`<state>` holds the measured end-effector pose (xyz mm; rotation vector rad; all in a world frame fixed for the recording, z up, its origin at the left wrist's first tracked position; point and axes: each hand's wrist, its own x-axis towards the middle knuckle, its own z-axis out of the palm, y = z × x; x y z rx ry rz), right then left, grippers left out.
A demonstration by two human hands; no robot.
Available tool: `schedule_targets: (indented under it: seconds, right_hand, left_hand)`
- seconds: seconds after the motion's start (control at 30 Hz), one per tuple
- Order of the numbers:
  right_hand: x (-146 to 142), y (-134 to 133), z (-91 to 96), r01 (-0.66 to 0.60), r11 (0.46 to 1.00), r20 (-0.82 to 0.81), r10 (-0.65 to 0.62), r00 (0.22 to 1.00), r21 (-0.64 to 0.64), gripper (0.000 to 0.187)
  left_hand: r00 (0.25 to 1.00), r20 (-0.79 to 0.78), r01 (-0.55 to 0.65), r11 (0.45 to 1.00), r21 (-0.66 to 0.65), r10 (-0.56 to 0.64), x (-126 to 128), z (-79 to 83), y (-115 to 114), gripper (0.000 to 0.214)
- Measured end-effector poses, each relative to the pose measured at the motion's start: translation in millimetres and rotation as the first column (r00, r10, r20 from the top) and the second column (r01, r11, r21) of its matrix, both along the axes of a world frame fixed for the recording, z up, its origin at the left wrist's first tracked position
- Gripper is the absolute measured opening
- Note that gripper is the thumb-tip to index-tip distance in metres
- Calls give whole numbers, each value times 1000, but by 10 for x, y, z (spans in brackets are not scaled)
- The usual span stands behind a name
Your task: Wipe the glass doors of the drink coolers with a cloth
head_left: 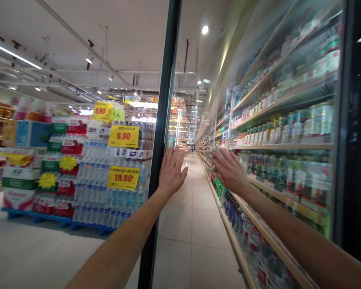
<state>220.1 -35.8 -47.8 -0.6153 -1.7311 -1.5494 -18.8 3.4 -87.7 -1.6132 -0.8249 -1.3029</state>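
Observation:
A tall glass door (pixel 195 224) with a black frame (pixel 164 100) stands before me. My left hand (pixel 172 170) lies against the glass beside the left frame bar, its fingers stretched out and nothing in it. Farther right, my right hand (pixel 230 168) presses a whitish cloth (pixel 211 156) to the pane. The fingers are bent over the cloth, and the hand is slightly blurred. Part of the cloth is hidden beneath the hand.
Shelves of bottled drinks (pixel 301 128) show on the right, seen through or mirrored in the glass. Stacked water bottles (pixel 92 180) and drink cartons (pixel 21 180) stand on blue pallets (pixel 51 218) at left, with yellow price signs (pixel 123 136). A tiled aisle (pixel 195 192) runs ahead.

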Motion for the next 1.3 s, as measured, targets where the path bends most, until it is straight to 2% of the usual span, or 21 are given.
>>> schedule_targets:
  seconds: [0.07, 0.13, 0.2, 0.3, 0.37, 0.43, 0.5, 0.53, 0.57, 0.67, 0.7, 0.73, 0.83, 0.9, 0.93, 1.03, 1.07, 1.1, 1.17, 1.23, 1.3]
  right_hand:
    - [-51, 34, 125, -5, 1000, -245, 12, 969, 27, 40]
    - [-92, 51, 182, -13, 1000, -348, 14, 938, 4, 42]
    - [-123, 37, 94, -7, 998, -235, -9, 972, -66, 42]
    - [-108, -5, -168, 26, 993, 48, -21, 999, -114, 40]
    - [-40, -12, -247, 24, 995, 88, -15, 996, -98, 41]
    - [51, -12, -219, 10, 999, -70, -12, 997, -34, 41]
    - [133, -25, -186, 15, 999, -276, -1, 961, 47, 41]
    - [166, -39, -202, 23, 997, -315, 0, 949, 68, 41]
    - [193, -57, -243, 29, 998, -288, -11, 957, 60, 41]
    - [276, -110, -418, 48, 997, 27, -47, 999, -64, 40]
    - [315, -120, -447, 52, 995, 89, -44, 995, -88, 40]
    - [361, -126, -449, 49, 995, 82, -42, 996, -88, 40]
    - [509, -135, -375, 39, 998, -238, -25, 971, 54, 43]
    - [566, -150, -400, 59, 994, -358, -21, 934, 96, 45]
    - [573, -162, -454, 62, 995, -327, -34, 945, 77, 45]
    - [540, -190, -654, 87, 993, -16, -88, 996, -80, 43]
    - [529, -191, -678, 97, 989, 49, -92, 995, -108, 42]
    - [525, -187, -665, 95, 990, 49, -90, 995, -107, 41]
    - [537, -170, -557, 74, 997, -127, -78, 989, -34, 43]
    - [551, -154, -455, 68, 996, -324, -47, 945, 55, 45]
    - [526, -155, -481, 78, 996, -336, -59, 940, 44, 45]
  left_hand:
    - [1000, 2, 11, 1000, -5, -11, -5, 2, 10, 55]
    - [1000, 8, 26, 1000, -10, -26, -8, 5, 17, 56]
    - [999, 13, 39, 999, -12, -39, -9, 4, 16, 56]
    - [999, 8, 38, 999, -2, -38, -7, -9, 7, 57]
    - [1000, 8, 26, 1000, 5, -26, -4, -19, 4, 58]
    - [1000, 12, 19, 1000, 14, -20, 2, -27, 3, 59]
    - [1000, 23, 19, 1000, 19, -19, 9, -35, 2, 59]
    - [999, 27, 22, 1000, 21, -22, 12, -40, 1, 60]
    - [999, 29, 26, 999, 24, -27, 15, -45, 2, 60]
    - [999, 30, 44, 999, 29, -45, 16, -64, 12, 62]
    - [998, 31, 50, 998, 32, -51, 14, -70, 18, 62]
    - [998, 34, 54, 998, 35, -56, 11, -75, 25, 63]
    - [998, 39, 54, 998, 36, -55, 5, -83, 38, 62]
    - [998, 33, 60, 998, 32, -61, 4, -83, 39, 61]
    - [997, 32, 67, 997, 32, -68, 4, -82, 39, 61]
    - [996, 32, 86, 995, 46, -87, 3, -80, 39, 63]
    - [995, 32, 87, 995, 53, -89, 2, -80, 39, 63]
    - [995, 31, 89, 994, 60, -91, 1, -80, 39, 64]
    - [995, 27, 93, 993, 66, -95, 2, -81, 38, 65]
    - [995, 26, 99, 993, 62, -100, 7, -84, 35, 65]
    - [995, 25, 99, 993, 56, -101, 11, -87, 33, 65]
